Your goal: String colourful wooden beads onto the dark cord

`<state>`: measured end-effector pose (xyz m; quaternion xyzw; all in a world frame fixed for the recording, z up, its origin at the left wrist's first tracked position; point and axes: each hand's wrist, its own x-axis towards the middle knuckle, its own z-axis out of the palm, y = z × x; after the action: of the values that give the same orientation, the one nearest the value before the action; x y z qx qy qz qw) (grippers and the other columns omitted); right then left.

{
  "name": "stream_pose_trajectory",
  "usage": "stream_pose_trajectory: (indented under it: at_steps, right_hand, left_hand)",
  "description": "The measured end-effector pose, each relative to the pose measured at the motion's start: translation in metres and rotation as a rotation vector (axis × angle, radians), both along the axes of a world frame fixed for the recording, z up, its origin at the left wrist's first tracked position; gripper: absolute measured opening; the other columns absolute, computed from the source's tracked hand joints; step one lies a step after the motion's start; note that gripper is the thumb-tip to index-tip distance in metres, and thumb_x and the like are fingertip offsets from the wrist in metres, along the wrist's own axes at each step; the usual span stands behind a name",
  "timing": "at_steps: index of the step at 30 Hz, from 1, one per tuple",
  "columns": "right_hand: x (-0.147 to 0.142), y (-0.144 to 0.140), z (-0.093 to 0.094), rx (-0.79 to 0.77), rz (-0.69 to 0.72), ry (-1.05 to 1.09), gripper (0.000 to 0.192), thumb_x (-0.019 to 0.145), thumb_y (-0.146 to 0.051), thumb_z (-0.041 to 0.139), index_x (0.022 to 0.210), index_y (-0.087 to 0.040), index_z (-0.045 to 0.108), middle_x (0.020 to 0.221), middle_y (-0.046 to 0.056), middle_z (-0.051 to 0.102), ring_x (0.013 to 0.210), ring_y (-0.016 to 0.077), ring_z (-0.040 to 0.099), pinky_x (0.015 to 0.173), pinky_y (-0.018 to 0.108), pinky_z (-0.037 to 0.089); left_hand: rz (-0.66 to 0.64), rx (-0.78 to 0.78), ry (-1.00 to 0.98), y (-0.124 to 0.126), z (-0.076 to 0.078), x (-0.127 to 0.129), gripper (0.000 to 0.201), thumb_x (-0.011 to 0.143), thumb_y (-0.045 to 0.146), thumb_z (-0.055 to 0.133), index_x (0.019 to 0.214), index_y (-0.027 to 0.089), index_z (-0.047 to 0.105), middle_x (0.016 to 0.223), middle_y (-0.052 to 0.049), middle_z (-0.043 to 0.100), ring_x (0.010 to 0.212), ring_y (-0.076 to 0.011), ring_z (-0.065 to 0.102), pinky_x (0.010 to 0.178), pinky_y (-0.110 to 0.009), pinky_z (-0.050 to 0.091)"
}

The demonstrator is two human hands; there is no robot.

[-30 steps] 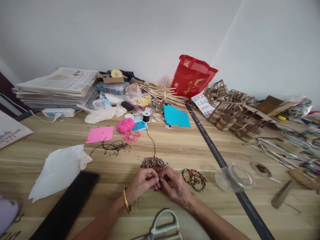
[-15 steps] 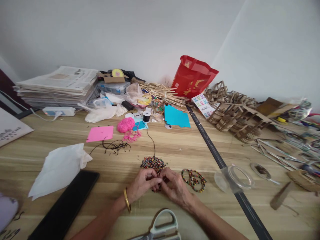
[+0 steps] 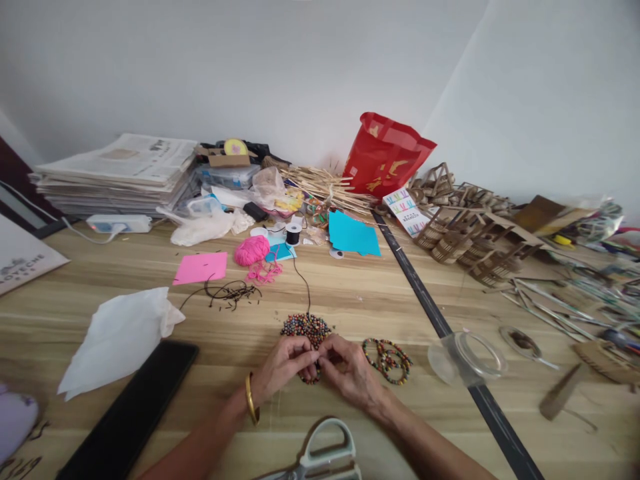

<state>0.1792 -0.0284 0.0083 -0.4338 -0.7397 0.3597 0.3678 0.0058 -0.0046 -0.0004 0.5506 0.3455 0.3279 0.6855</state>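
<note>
My left hand (image 3: pixel 291 362), with a gold bangle (image 3: pixel 252 399) on its wrist, pinches thumb and fingers together. Its fingertips meet those of my right hand (image 3: pixel 351 371), which is pinched too. A string of beads (image 3: pixel 310 381) shows just below the meeting fingers; the exact spot they grip is too small to make out. Right behind the hands lies a heap of small multicoloured beads (image 3: pixel 306 325). A black cord (image 3: pixel 306 280) runs to it from a spool (image 3: pixel 293 233). Finished-looking loops of beads (image 3: pixel 387 361) lie right of my right hand.
Scissors (image 3: pixel 330 448) lie at the front edge, below the hands. To the left are a black phone-like slab (image 3: pixel 131 407), white tissue (image 3: pixel 117 337), cord scraps (image 3: pixel 233 292) and pink yarn (image 3: pixel 251 250). A clear plastic container (image 3: pixel 467 359) and small woven baskets (image 3: pixel 453 245) stand right.
The joined fingertips have shifted very slightly left, and my left wrist with the bangle has moved a little left and down. Both hands stay pinched; the things on the table have not moved.
</note>
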Motion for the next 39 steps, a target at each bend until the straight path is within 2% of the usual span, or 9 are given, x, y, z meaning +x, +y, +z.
stream_pose_trajectory:
  at_steps: [10, 18, 25, 27, 33, 37, 39]
  right_hand:
    - [0.000, 0.000, 0.003, 0.019, -0.013, -0.012, 0.011, 0.089, -0.023, 0.052, 0.081, -0.017, 0.058, 0.070, 0.002, 0.062, 0.063, 0.0133, 0.057, 0.056, 0.022, 0.043]
    - [-0.001, -0.001, 0.002, -0.026, -0.012, 0.032, 0.015, 0.091, -0.027, 0.051, 0.081, -0.017, 0.057, 0.068, 0.001, 0.061, 0.060, 0.0115, 0.052, 0.052, 0.021, 0.040]
    - [-0.002, -0.001, -0.002, -0.051, -0.044, 0.045, 0.017, 0.090, -0.029, 0.052, 0.079, -0.016, 0.056, 0.064, 0.000, 0.058, 0.056, 0.0105, 0.050, 0.051, 0.020, 0.038]
    - [-0.002, -0.001, -0.001, 0.008, -0.049, 0.019, 0.015, 0.090, -0.027, 0.052, 0.079, -0.017, 0.056, 0.064, 0.000, 0.058, 0.056, 0.0107, 0.051, 0.051, 0.020, 0.039]
    - [0.000, -0.002, -0.005, 0.358, 0.032, -0.050, 0.012, 0.093, -0.018, 0.046, 0.085, -0.019, 0.055, 0.074, 0.003, 0.060, 0.066, 0.0137, 0.057, 0.061, 0.023, 0.048]
    - [0.004, -0.002, -0.008, 0.499, 0.110, -0.210, 0.017, 0.097, -0.015, 0.039, 0.096, -0.020, 0.055, 0.086, 0.007, 0.063, 0.078, 0.0161, 0.062, 0.070, 0.026, 0.052]
    - [0.006, -0.003, -0.007, 0.567, 0.116, -0.311, 0.019, 0.097, -0.015, 0.036, 0.104, -0.018, 0.054, 0.093, 0.010, 0.064, 0.083, 0.0177, 0.063, 0.070, 0.027, 0.053]
  left_hand:
    - [-0.029, -0.078, -0.024, 0.003, -0.004, -0.005, 0.037, 0.071, 0.047, 0.072, 0.069, 0.012, 0.062, 0.061, -0.004, 0.069, 0.053, -0.0121, 0.060, 0.058, -0.026, 0.050]
    - [0.006, -0.032, -0.019, 0.001, -0.002, -0.002, 0.041, 0.072, 0.052, 0.069, 0.066, 0.013, 0.058, 0.054, 0.001, 0.060, 0.050, -0.0107, 0.055, 0.054, -0.024, 0.046]
    - [0.052, -0.031, -0.017, 0.000, 0.002, -0.001, 0.043, 0.071, 0.054, 0.069, 0.064, 0.013, 0.058, 0.052, 0.001, 0.058, 0.048, -0.0101, 0.052, 0.051, -0.023, 0.043]
    - [0.061, -0.047, -0.025, 0.000, 0.003, -0.001, 0.042, 0.071, 0.052, 0.070, 0.063, 0.013, 0.058, 0.053, 0.001, 0.059, 0.049, -0.0103, 0.052, 0.052, -0.023, 0.043]
    - [0.053, -0.100, -0.084, 0.000, 0.004, -0.001, 0.040, 0.069, 0.050, 0.072, 0.061, 0.013, 0.059, 0.052, 0.001, 0.060, 0.048, -0.0104, 0.053, 0.054, -0.023, 0.045]
    - [0.058, -0.128, -0.101, -0.001, 0.003, -0.002, 0.040, 0.069, 0.049, 0.072, 0.060, 0.012, 0.060, 0.052, 0.000, 0.061, 0.049, -0.0110, 0.054, 0.055, -0.024, 0.046]
    - [0.059, -0.141, -0.103, -0.001, 0.002, -0.003, 0.039, 0.069, 0.048, 0.073, 0.061, 0.012, 0.061, 0.053, -0.001, 0.063, 0.050, -0.0113, 0.055, 0.056, -0.024, 0.046]
